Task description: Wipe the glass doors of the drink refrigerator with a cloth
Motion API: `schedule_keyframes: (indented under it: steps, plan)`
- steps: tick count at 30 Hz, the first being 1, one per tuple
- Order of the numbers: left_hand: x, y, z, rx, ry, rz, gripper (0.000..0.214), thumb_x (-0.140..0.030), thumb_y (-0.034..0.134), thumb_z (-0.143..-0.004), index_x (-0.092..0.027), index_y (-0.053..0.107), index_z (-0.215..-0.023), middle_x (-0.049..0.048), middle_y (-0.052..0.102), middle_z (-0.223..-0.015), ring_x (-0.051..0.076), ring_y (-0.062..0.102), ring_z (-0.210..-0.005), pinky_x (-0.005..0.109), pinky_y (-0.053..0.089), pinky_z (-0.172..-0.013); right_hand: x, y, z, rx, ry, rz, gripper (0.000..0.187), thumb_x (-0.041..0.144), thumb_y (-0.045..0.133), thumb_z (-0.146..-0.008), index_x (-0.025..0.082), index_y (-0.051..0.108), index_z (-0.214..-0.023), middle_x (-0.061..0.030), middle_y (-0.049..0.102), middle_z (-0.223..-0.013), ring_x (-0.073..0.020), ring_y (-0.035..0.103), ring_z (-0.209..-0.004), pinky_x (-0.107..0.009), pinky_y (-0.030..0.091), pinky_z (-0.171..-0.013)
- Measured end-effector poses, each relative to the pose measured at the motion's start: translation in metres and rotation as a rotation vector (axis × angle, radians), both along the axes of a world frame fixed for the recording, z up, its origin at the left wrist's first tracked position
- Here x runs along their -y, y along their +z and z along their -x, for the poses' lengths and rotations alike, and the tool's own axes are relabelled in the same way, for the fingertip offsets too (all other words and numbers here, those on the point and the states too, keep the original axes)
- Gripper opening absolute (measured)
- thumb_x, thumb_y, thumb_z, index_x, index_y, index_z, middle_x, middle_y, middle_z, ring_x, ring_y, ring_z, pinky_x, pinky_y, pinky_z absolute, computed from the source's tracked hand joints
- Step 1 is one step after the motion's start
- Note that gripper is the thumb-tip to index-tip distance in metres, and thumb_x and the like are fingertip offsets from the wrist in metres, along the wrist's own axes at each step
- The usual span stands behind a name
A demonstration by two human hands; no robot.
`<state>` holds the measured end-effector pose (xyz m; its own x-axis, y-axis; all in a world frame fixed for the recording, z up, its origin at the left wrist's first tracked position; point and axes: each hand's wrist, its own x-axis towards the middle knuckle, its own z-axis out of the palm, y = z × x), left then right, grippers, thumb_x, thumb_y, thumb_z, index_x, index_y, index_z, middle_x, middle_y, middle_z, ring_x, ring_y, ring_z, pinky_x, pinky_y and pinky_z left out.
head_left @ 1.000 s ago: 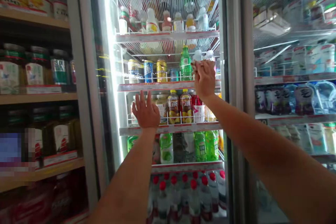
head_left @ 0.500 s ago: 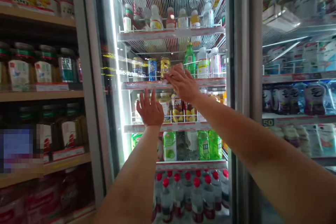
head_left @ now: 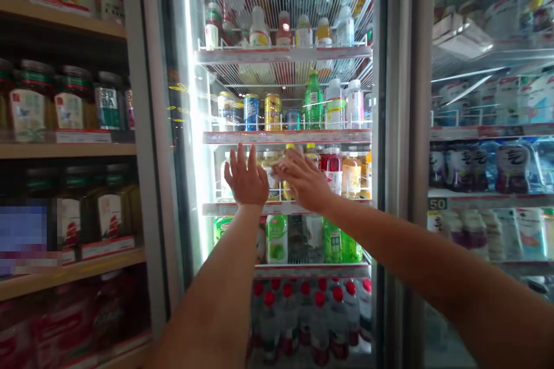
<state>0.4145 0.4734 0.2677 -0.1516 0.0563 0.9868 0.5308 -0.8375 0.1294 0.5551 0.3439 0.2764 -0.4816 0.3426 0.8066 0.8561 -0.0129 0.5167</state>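
Left hand (head_left: 246,180) stands open and upright; right hand (head_left: 303,180) slants inward just beside it.

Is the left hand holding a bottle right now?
No, the left hand is open with its fingers spread apart, and nothing shows in it.

A shop: bottled drinks (head_left: 314,102) fill glass-door coolers (head_left: 392,127) beside wooden shelves (head_left: 64,150) of jars (head_left: 71,101).

Jar shelves (head_left: 64,150) stand left of the drinks cooler (head_left: 392,127), its bottles (head_left: 333,170) just behind the left hand (head_left: 246,179) and right hand (head_left: 303,180).
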Motion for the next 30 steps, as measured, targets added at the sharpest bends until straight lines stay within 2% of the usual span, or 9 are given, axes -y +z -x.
schedule_keyframes:
  steps: [3, 9, 12, 14, 17, 20, 22, 26, 30]
  plan:
    - [0.0, 0.0, 0.0, -0.01, -0.017, 0.021, 0.058, -0.025, 0.043, -0.095, -0.022, 0.047, -0.152, 0.0092, 0.036, -0.164, 0.029, 0.024, -0.155, 0.055, 0.016, -0.126, 0.018, -0.023, -0.014, 0.143, 0.001, 0.083, 0.052, 0.019, 0.051, -0.099, 0.027, 0.049, -0.15, -0.0027, 0.052, -0.155, -0.0252, 0.031, -0.153, -0.053, 0.023, -0.128]
    - [0.004, 0.001, -0.001, -0.023, -0.075, 0.067, 0.059, -0.024, 0.045, -0.094, -0.021, 0.047, -0.153, 0.0083, 0.033, -0.165, 0.028, 0.02, -0.157, 0.055, 0.012, -0.128, 0.073, 0.021, -0.083, -0.361, -0.21, -0.354, 0.044, 0.028, 0.042, -0.105, 0.025, 0.055, -0.147, -0.01, 0.049, -0.157, -0.0294, 0.038, -0.15, -0.057, 0.027, -0.123]
    - [0.007, 0.002, -0.002, -0.021, -0.081, 0.086, 0.059, -0.023, 0.044, -0.094, -0.022, 0.046, -0.153, 0.0073, 0.032, -0.166, 0.027, 0.019, -0.157, 0.053, 0.011, -0.128, 0.076, 0.016, -0.088, -0.456, -0.234, -0.429, 0.043, 0.028, 0.041, -0.105, 0.023, 0.058, -0.144, -0.0104, 0.049, -0.156, -0.0307, 0.036, -0.151, -0.056, 0.032, -0.122]
    - [0.008, 0.003, -0.002, -0.02, -0.074, 0.097, 0.06, -0.022, 0.044, -0.094, -0.022, 0.046, -0.153, 0.007, 0.032, -0.166, 0.026, 0.019, -0.157, 0.052, 0.011, -0.129, 0.073, -0.006, -0.077, -0.388, -0.206, -0.349, 0.042, 0.024, 0.043, -0.103, 0.022, 0.06, -0.142, -0.0088, 0.052, -0.155, -0.0294, 0.033, -0.153, -0.054, 0.033, -0.123]
    - [0.011, 0.003, 0.0, -0.027, -0.074, 0.113, 0.061, -0.022, 0.045, -0.092, -0.021, 0.046, -0.153, 0.0082, 0.033, -0.165, 0.026, 0.019, -0.157, 0.053, 0.01, -0.128, 0.071, -0.044, -0.057, -0.103, -0.103, -0.006, 0.046, 0.017, 0.048, -0.1, 0.028, 0.057, -0.144, -0.0023, 0.053, -0.154, -0.0241, 0.031, -0.154, -0.051, 0.032, -0.125]
    - [0.012, 0.002, 0.001, -0.035, -0.086, 0.127, 0.061, -0.024, 0.045, -0.093, -0.022, 0.045, -0.153, 0.0077, 0.031, -0.166, 0.026, 0.018, -0.157, 0.053, 0.011, -0.129, 0.077, -0.055, -0.056, 0.083, -0.035, 0.257, 0.055, 0.014, 0.051, -0.098, 0.031, 0.049, -0.149, 0.0015, 0.047, -0.159, -0.019, 0.03, -0.154, -0.049, 0.028, -0.128]
    - [0.013, 0.003, 0.0, -0.036, -0.082, 0.131, 0.061, -0.025, 0.045, -0.093, -0.022, 0.045, -0.154, 0.007, 0.031, -0.166, 0.026, 0.018, -0.157, 0.053, 0.012, -0.128, 0.082, -0.044, -0.067, -0.056, -0.086, 0.126, 0.053, 0.017, 0.05, -0.099, 0.03, 0.048, -0.151, -0.001, 0.044, -0.161, -0.0209, 0.029, -0.155, -0.053, 0.025, -0.128]
    - [0.013, 0.008, -0.004, -0.025, -0.08, 0.126, 0.06, -0.026, 0.044, -0.094, -0.021, 0.045, -0.153, 0.0072, 0.032, -0.166, 0.025, 0.017, -0.157, 0.052, 0.011, -0.128, 0.085, -0.012, -0.091, -0.486, -0.202, -0.33, 0.047, 0.029, 0.039, -0.105, 0.027, 0.05, -0.15, -0.0062, 0.041, -0.162, -0.0279, 0.028, -0.155, -0.06, 0.028, -0.124]
    - [0.004, -0.013, 0.016, -0.102, -0.095, 0.103, 0.06, -0.03, 0.039, -0.096, -0.018, 0.043, -0.154, 0.0097, 0.03, -0.167, 0.024, 0.017, -0.158, 0.048, 0.013, -0.128, 0.08, -0.009, -0.091, -0.58, -0.18, -0.362, 0.049, 0.03, 0.033, -0.106, 0.026, 0.05, -0.151, -0.0079, 0.04, -0.163, -0.0302, 0.024, -0.156, -0.062, 0.025, -0.124]
